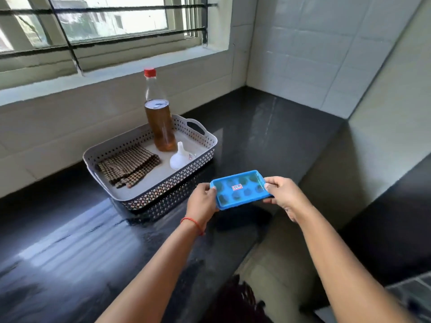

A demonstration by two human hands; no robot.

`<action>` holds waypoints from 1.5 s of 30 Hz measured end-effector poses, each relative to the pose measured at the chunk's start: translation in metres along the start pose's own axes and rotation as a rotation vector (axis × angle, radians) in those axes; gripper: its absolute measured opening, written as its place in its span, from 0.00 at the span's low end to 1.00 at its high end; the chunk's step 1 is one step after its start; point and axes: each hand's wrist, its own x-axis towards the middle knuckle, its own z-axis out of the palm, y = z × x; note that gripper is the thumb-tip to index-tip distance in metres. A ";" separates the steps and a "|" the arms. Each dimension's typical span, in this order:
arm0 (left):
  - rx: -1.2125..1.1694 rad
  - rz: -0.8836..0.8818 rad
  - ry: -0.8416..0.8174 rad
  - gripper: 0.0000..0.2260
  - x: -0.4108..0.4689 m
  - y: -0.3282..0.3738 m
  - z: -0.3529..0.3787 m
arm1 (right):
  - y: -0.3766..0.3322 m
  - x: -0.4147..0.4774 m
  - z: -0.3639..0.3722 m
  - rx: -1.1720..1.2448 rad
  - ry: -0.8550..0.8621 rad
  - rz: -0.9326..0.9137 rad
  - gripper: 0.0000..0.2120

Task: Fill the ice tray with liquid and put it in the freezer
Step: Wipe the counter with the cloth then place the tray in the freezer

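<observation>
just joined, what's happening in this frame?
A person holds a blue ice tray level above the dark counter, left hand on one short end and right hand on the other. Its cavities look dark, perhaps already filled; hard to tell. Behind it, a perforated basket holds a red-capped bottle of amber liquid, a white funnel and a folded checked cloth. No freezer in view.

Take the perforated basket [149, 183] as your landmark. Right of it and behind it, toward the tiled corner, the dark counter [268, 127] lies bare. Left of it and in front, the counter is bare too. Inside it, the tall bottle [161, 127] stands at the back, blocking a reach from behind toward the white funnel [179, 156] and folded cloth [129, 166].
</observation>
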 end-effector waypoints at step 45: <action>-0.162 -0.263 -0.979 0.07 -0.197 -0.014 0.386 | 0.111 -0.121 -0.392 1.182 0.945 -0.374 0.07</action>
